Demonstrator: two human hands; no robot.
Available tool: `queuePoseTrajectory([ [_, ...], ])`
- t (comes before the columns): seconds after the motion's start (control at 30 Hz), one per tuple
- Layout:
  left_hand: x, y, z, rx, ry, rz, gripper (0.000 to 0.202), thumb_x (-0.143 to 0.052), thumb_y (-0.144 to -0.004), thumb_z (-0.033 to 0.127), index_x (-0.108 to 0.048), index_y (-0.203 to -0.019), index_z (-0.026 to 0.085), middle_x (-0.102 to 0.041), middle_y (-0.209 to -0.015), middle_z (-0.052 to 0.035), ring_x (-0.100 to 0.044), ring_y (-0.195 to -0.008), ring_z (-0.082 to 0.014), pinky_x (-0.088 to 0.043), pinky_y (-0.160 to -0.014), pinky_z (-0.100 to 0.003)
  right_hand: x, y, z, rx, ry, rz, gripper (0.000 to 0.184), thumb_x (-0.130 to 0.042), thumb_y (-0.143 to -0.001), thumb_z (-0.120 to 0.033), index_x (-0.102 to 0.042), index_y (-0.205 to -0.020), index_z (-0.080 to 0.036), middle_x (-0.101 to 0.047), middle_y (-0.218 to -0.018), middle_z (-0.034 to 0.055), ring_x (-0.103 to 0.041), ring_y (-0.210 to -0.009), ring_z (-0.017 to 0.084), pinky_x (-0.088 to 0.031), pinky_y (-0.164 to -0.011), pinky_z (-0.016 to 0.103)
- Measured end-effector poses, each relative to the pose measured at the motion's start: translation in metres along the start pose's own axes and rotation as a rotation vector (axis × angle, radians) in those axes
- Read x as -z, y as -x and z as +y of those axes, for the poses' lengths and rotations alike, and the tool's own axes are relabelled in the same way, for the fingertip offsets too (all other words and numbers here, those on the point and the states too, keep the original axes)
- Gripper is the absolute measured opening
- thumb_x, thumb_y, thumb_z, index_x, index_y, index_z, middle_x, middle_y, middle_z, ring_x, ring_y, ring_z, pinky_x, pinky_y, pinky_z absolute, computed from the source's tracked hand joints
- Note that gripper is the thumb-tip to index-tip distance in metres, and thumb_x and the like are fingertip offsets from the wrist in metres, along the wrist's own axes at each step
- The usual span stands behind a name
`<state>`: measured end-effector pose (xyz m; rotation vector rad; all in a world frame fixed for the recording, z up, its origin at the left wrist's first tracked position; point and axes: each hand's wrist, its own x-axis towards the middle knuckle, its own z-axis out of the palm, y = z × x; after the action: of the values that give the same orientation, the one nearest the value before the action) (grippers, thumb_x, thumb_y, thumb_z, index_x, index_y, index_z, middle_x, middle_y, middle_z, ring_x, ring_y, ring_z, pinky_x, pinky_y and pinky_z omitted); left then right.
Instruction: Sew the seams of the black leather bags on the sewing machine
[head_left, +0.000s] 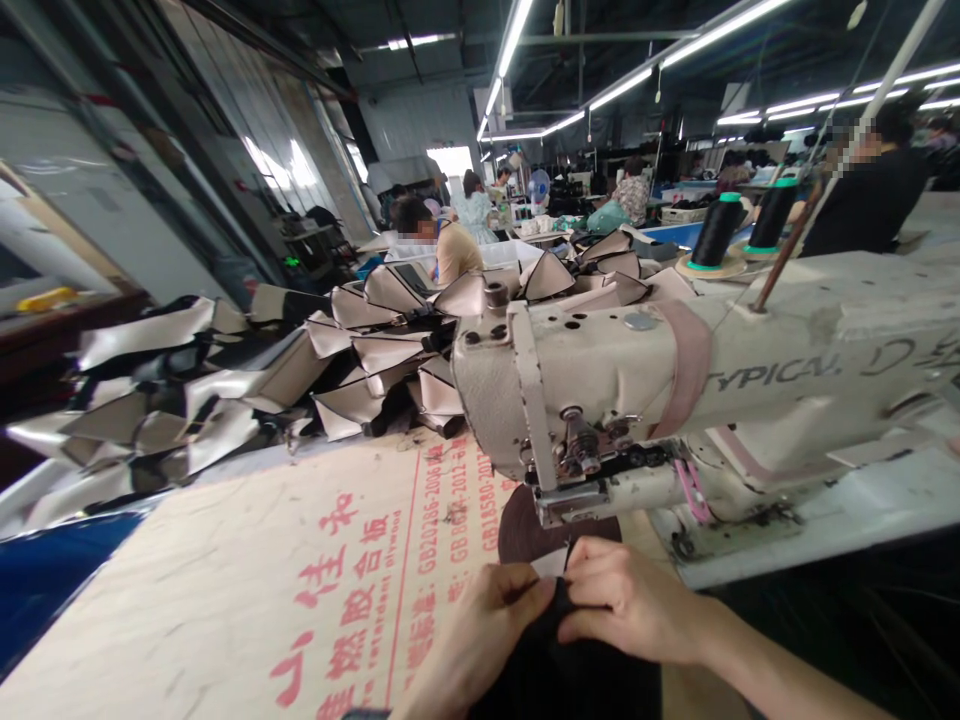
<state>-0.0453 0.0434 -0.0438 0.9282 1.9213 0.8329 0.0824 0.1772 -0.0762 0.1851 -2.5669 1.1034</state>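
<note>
Close together in front of the sewing machine [570, 370], my two hands meet at a small piece of fabric [552, 564] with a pale side and a dark edge. My left hand [491, 615] pinches it from the left between thumb and fingers. From the right, my right hand [626, 600] has its fingers closed on the same piece. Just beyond them, partly under the machine's arm, lies a dark brown round roll [521, 525]. Black material fills the space below my hands; whether it is clothing or part of the piece I cannot tell.
A plywood board [300, 560] with red print forms the work surface on the left. Behind it lies a heap of beige-and-black sewn pieces [375, 340]. Black thread cones [716, 232] stand behind the machine. Other people [454, 245] sit farther back.
</note>
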Motion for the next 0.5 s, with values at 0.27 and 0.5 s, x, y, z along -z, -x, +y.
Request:
queuePoseTrajectory([
  [0.27,0.001,-0.004,-0.001,0.029,0.018,0.009,0.037,-0.043,-0.078,0.046,-0.045,-0.057,0.016,-0.03,-0.057,0.0054,-0.027,-0.057,-0.0093,-0.02,-0.051,-0.023,-0.001,0.002,-0.009,-0.027,0.062,0.044,0.012,-0.048,-0.089,-0.027,-0.054,-0.094,-0.018,-0.055,-0.091,0.0028,-0.05,-0.088,0.013,-0.042,-0.08,0.025],
  [0.5,-0.001,0.01,-0.003,-0.085,-0.012,0.177,0.022,-0.048,-0.079,0.034,-0.052,-0.072,0.014,-0.043,-0.055,0.0055,-0.039,-0.055,-0.0096,-0.031,-0.051,-0.021,-0.013,0.0,-0.008,0.101,0.2,0.06,0.017,-0.04,-0.091,-0.022,-0.053,-0.084,-0.016,-0.055,-0.081,0.0035,-0.049,-0.082,0.015,-0.044,-0.08,0.03],
])
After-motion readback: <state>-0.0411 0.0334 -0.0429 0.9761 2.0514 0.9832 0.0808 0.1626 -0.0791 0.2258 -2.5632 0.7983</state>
